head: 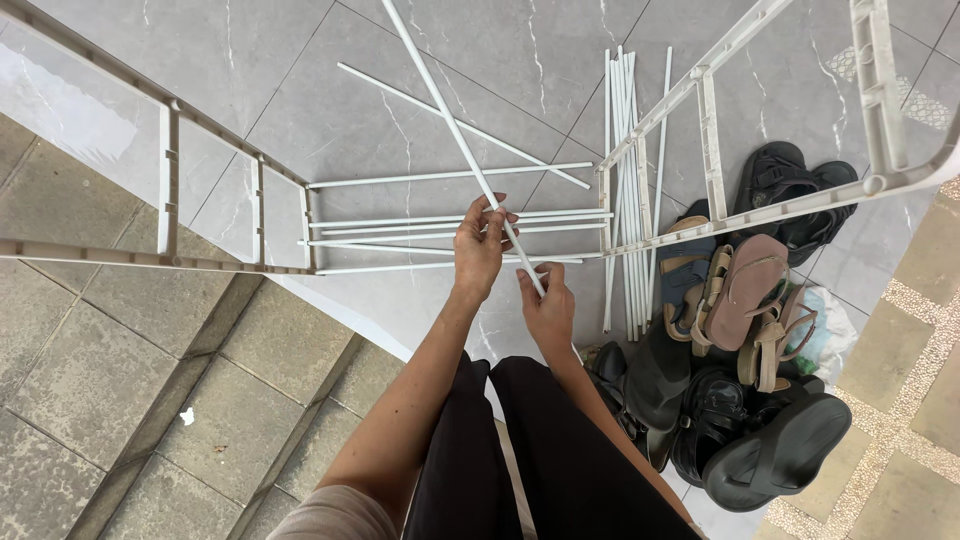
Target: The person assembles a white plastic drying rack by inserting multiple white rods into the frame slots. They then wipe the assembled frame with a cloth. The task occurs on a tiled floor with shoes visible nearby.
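Both grips pinch one white rod [470,160]: left hand [478,245] at 12 o'clock, right hand [548,305] below. I'd keep it level toward the rack frame [240,200].

Grey marbled floor tiles [330,110] covered the upper part of the view. Rough paver steps [120,360] lay at lower left, with a small white scrap [187,416] on one. At right, a pile of footwear sat on the floor: black sandals [790,190] at the top, tan sandals [745,290] in the middle overlapping a blue-strapped sandal [685,270], black shoes [770,450] at the bottom. A pebbled strip [915,300] ran along the right edge. Black trousers [540,450] filled the lower centre.
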